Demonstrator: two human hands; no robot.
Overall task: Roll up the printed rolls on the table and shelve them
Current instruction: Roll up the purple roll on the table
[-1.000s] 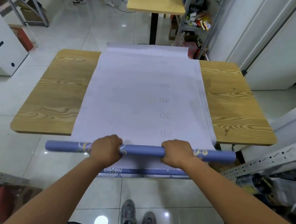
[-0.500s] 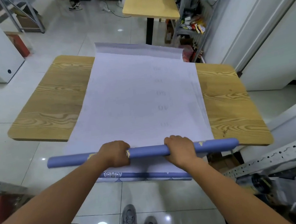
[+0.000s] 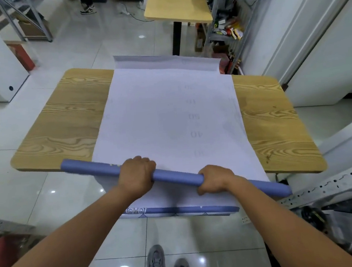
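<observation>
Along the near edge of the counter, the printed roll lies skewed, its left end farther, with the left hand and right hand each curled round it. That slant would likely wind the white sheet into a cone. The roll's right end overhangs near the perforated rack and could snag; open floor lies to the left.
</observation>
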